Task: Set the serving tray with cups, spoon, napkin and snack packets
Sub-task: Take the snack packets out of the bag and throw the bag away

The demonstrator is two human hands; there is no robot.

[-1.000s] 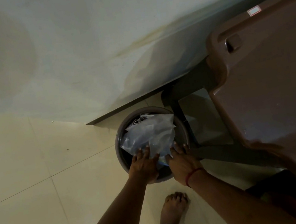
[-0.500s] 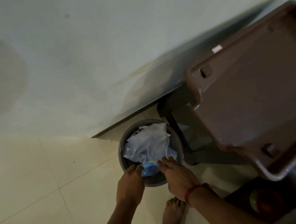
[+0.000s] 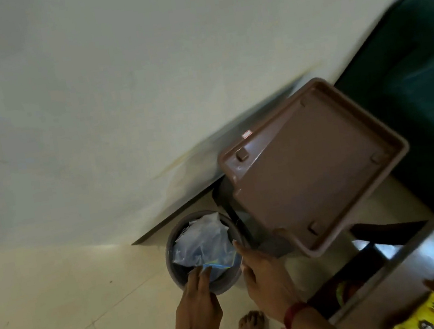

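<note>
Head view, one only. Bin, round and grey, on pale floor tiles right at the foot of the wall, stuffed with crumpled clear plastic up past the rim. Left hand just over the near rim, fingers straight and close together, gripping nothing, tips at a small blue-edged wrapper; touching or not, cannot tell. Right hand beside it at the bin's right edge, fingers stretched out and loose, likewise holding nothing, red thread round the wrist. Bare foot on the tiles below, between the two forearms. Brown tray, raised rim all round, set askew in the frame, resting on a dark-legged stand just right of the bin, near corner close above the right hand's fingers. Wide open floor to the left; cramped to the right, with dark green fabric behind the tray and a pale ledge in front. Small pale sticker on the tray's far rim, too blurred to read. Yellow snack packets at the lower right corner, dark lettering smeared, no word legible.
</note>
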